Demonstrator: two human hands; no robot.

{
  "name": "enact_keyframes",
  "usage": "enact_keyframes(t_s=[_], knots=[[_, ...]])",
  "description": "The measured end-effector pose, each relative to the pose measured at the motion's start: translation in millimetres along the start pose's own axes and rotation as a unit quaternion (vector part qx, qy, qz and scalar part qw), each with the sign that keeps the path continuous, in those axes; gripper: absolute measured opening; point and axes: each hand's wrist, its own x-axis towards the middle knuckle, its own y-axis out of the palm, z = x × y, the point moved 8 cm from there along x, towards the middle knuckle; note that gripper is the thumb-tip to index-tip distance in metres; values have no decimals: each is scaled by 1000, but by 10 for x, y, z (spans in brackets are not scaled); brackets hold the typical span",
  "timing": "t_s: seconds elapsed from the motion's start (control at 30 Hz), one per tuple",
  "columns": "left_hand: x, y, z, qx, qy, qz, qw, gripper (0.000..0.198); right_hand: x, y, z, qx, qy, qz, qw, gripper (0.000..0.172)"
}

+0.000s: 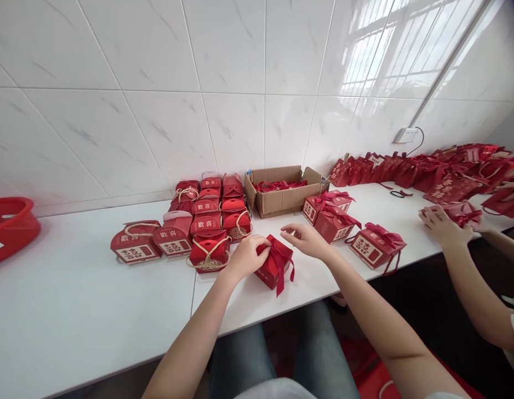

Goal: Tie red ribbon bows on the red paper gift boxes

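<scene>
A red gift box (267,275) with a dark red ribbon bow (280,254) stands on the white table in front of me. My left hand (249,256) grips its left upper edge, fingers and thumb bent close to the bow. Two ribbon tails hang down the front and right side of this box. Just beyond its right side, my right hand (305,239) hovers with nothing in it, fingers apart and slightly curled. Beyond that hand, ribboned red boxes (332,224) are grouped together, and another ribboned box (370,247) sits farther right.
Several red boxes with gold cords (209,252) stand in rows to the left. A cardboard carton (277,204) of red ribbons is against the wall. A red basin (11,227) is far left. At right, a co-worker's hands (446,224) handle a box near piled red bags (452,185).
</scene>
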Motion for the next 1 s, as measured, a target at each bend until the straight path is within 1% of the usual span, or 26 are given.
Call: enact_keyframes(t_s=[0.03,0.1,0.2,0.33,0.43,0.6,0.7,0.77,0.83,0.9,1.0], knots=[[3,-3,-4,6,1,-3,1000,15,51,47,-7,18,9,7,1000,39],[6,-5,-2,9,-3,-6,1000,16,125,160,24,52,7,41,998,39],[5,-4,5,-5,-15,-3,1000,16,159,251,95,94,-10,80,992,27],[5,-28,-11,-25,-20,-7,999,15,133,238,82,121,2,78,990,11],[-1,-53,5,-38,-28,-12,999,15,88,225,75,107,-7,69,992,15],[-26,-109,113,-17,-61,-13,998,19,-22,203,129,41,-57,57,996,27],[-23,-126,111,0,-51,-1,999,21,-73,203,187,3,-90,65,994,36],[-14,-127,72,4,-34,6,999,20,-88,209,221,-14,-106,69,992,37],[-6,-129,30,-6,-21,8,1000,18,-86,214,236,-20,-112,66,991,34],[-3,-133,-1,-27,-12,8,1000,14,-78,223,232,-18,-113,65,991,26],[-3,-133,-9,-35,-4,10,999,8,-65,239,195,-11,-104,72,992,18]])
